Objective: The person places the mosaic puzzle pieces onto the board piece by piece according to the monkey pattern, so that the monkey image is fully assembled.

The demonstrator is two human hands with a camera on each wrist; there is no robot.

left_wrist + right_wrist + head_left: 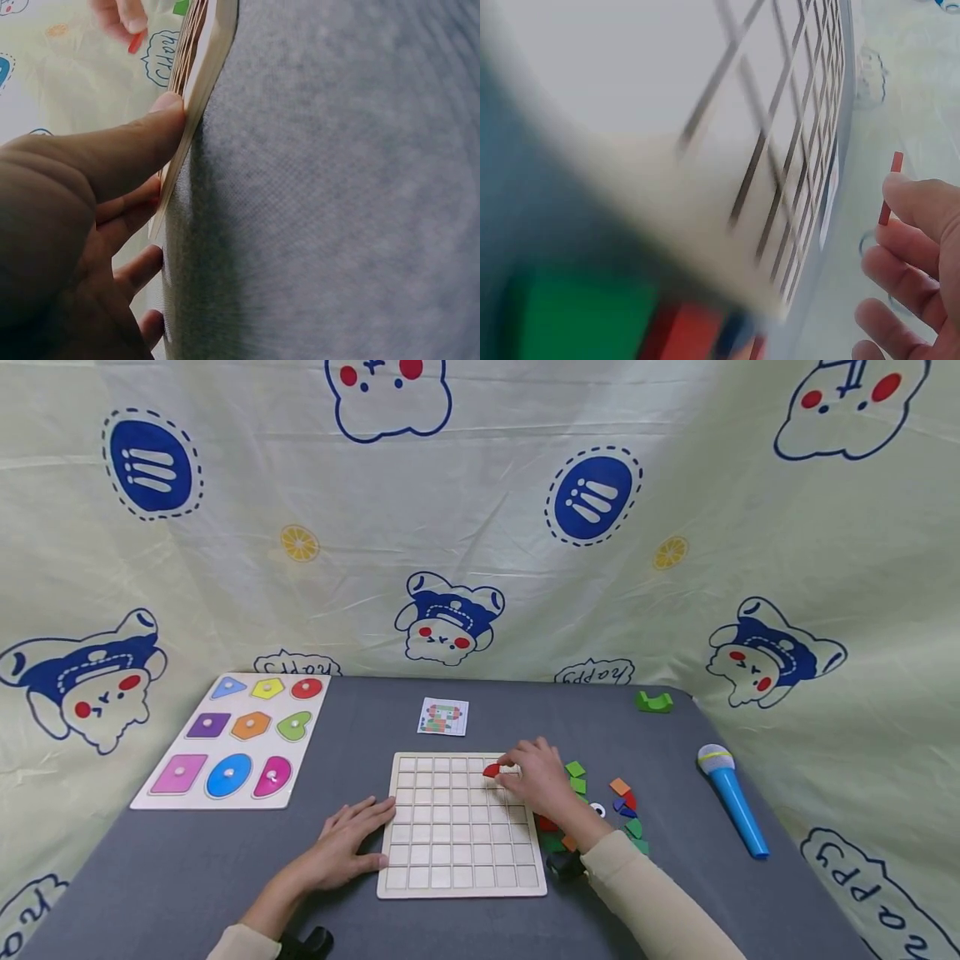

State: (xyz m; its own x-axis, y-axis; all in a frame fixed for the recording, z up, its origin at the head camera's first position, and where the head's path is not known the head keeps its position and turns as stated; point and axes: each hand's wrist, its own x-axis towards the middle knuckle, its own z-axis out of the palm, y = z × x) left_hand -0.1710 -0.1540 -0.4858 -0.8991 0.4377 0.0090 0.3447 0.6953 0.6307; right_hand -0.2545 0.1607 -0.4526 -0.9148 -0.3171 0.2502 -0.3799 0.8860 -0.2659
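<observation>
A square wooden board (461, 825) with a grid of shallow cells lies on the table. My left hand (347, 843) rests at its left side, thumb and fingertips touching the edge. In the left wrist view, the thumb (142, 142) lies against the wooden rim. Over the board's upper right cells, my right hand (542, 777) pinches a small red tile (491, 770) between thumb and fingers. The right wrist view shows this tile (891, 187) edge-on, thin and flat, held above the grid. Its remaining fingers are loosely curled.
Colourful small tiles (633, 828) lie scattered right of the board, partly behind the right forearm. A printed pattern card (442, 717) lies beyond the board. At left sits a white shape puzzle (168, 760); at right are a blue toy microphone (735, 802) and a green curved piece (654, 702).
</observation>
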